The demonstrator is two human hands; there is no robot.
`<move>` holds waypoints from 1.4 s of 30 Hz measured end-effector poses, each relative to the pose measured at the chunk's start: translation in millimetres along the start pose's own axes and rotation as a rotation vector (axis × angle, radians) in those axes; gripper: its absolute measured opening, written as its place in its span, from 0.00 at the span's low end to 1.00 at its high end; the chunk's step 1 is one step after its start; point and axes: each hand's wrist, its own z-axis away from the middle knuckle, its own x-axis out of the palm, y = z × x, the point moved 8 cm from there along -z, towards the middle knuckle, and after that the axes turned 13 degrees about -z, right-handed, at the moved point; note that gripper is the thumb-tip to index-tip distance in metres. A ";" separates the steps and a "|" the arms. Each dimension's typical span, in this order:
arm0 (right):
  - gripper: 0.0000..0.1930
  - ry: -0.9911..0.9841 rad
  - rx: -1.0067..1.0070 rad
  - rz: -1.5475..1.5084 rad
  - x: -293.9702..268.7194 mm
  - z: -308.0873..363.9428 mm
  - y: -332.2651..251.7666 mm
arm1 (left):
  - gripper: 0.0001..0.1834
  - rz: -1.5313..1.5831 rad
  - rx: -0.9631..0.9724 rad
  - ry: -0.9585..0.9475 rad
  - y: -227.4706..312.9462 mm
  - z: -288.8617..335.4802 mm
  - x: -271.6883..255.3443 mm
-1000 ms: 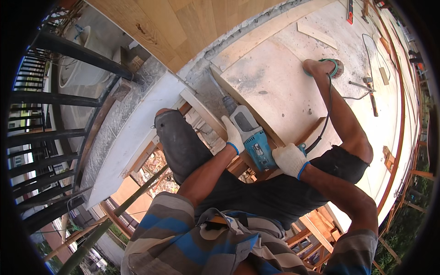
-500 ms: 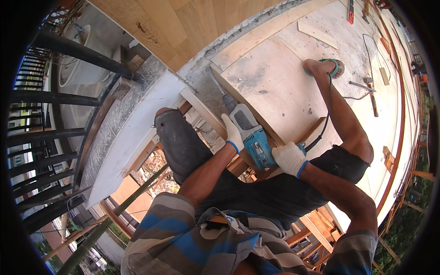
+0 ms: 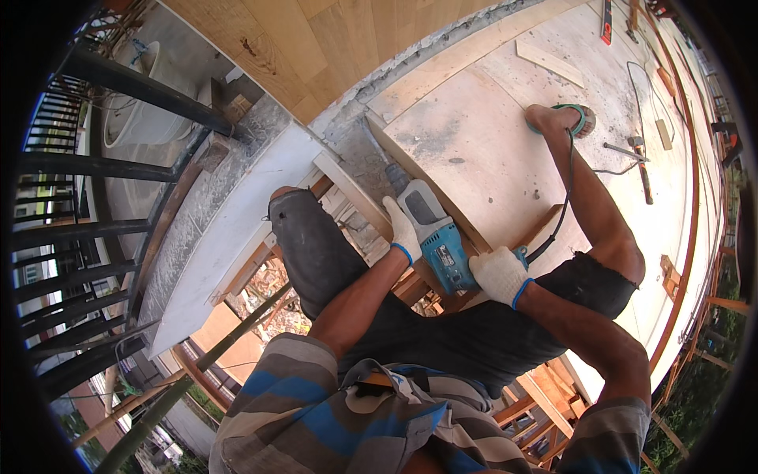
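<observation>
A teal and grey rotary hammer drill (image 3: 447, 251) lies slantwise before me, its long bit (image 3: 377, 142) pointing away toward the concrete ledge (image 3: 345, 114). My gloved right hand (image 3: 500, 274) is wrapped round the rear handle, where a black cord (image 3: 553, 237) leaves the tool. Against the left side of the front housing rests my gloved left hand (image 3: 403, 231), steadying the tool; its thumb side shows and its other fingers are hidden under the body. The bit runs along the edge of a plywood panel (image 3: 474, 158), in a gap; its tip looks close to the concrete.
Through the open frame beneath my legs, rubble (image 3: 272, 300) shows far below. Black metal railings (image 3: 87, 166) stand at left, beside a white tub (image 3: 150, 118). A hammer (image 3: 643, 170), a red level (image 3: 606, 24) and a wood strip (image 3: 549, 63) lie on the plywood at right.
The view has shifted very slightly. Both hands keep their places on the drill, and nothing else has visibly moved.
</observation>
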 end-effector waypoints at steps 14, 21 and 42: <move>0.06 -0.005 0.000 -0.022 2.7 3.6 -1.8 | 0.60 -0.001 0.008 -0.005 -3.7 4.4 2.7; 0.06 -0.014 0.007 -0.020 1.2 3.7 -3.3 | 0.61 0.005 -0.010 0.004 -5.3 2.9 -1.5; 0.12 0.048 -0.045 0.003 -36.1 19.6 -22.7 | 0.59 -0.025 0.023 -0.026 0.5 15.4 1.2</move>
